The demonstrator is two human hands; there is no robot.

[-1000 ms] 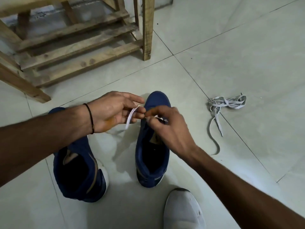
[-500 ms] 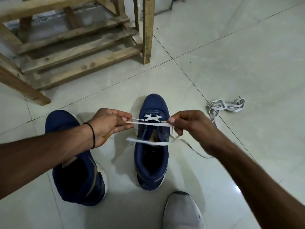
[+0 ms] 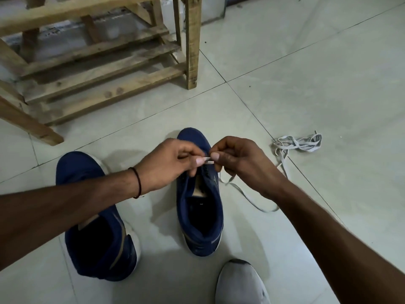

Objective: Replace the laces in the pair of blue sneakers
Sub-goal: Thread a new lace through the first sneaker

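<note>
I see both hands held close together above the front part of the right blue sneaker (image 3: 198,207), which stands on the tiled floor (image 3: 306,84) with its toe pointing away from me. The left hand (image 3: 166,165) and the right hand (image 3: 243,163) are each pinched on the white lace (image 3: 208,160), thumb against forefinger, with only a short piece of lace showing between them. The loose part of this lace trails over the floor to the right of the shoe. I cannot tell how many eyelets it passes through, because the hands hide that part. The left blue sneaker (image 3: 96,227) lies partly under my left forearm and seems to have no lace, so I judge the task is not near its end. A second lace (image 3: 298,143) lies in a loose bundle on the floor, well apart to the right, near a tile joint. The lace is flat, soft and very light; it will twist and slip easily, so I would take it close to the stiff tip, where it can be pushed into an eyelet. The shoe is light also and may slide on the smooth tile when I pull, so one hand should steady it
</note>
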